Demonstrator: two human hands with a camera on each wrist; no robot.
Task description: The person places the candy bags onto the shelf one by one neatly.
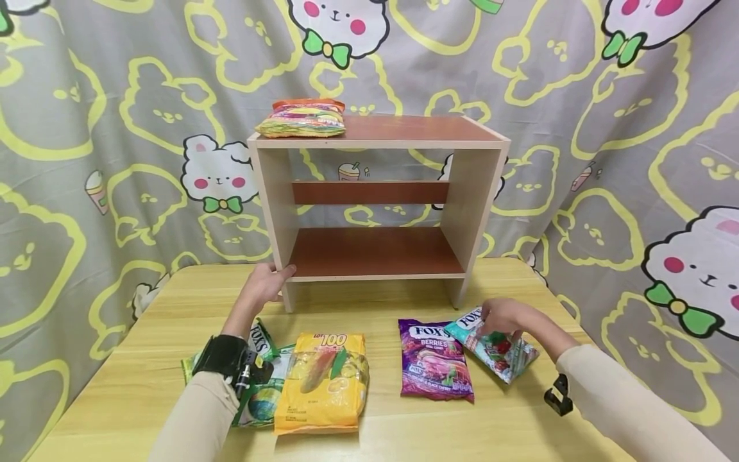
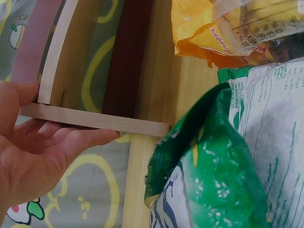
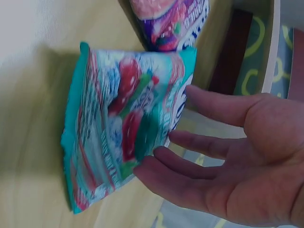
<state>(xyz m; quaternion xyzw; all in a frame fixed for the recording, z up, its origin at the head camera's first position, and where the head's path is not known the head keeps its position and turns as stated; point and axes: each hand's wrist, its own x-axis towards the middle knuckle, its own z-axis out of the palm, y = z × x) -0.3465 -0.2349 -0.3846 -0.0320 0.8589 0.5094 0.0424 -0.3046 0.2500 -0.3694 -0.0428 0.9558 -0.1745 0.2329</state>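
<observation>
My left hand (image 1: 267, 282) grips the lower left side of a small wooden shelf (image 1: 378, 144), thumb on the inner side at the lower board. In the left wrist view its fingers (image 2: 90, 141) lie along the outside of the side panel (image 2: 102, 118). My right hand (image 1: 508, 317) is at a teal Fox's candy bag (image 1: 491, 346). The right wrist view shows thumb and fingers spread, fingertips right at the bag's edge. The teal bag overlaps the corner of a purple Fox's Berries candy bag (image 1: 434, 362) lying beside it.
A yellow Lot 100 candy bag (image 1: 323, 385) lies front left on the table (image 1: 381, 436), next to a green Fox's bag (image 1: 262, 401) partly hidden by my left forearm. An orange and yellow candy bag (image 1: 303, 119) sits on the shelf's top left. A patterned curtain (image 1: 144, 173) hangs behind.
</observation>
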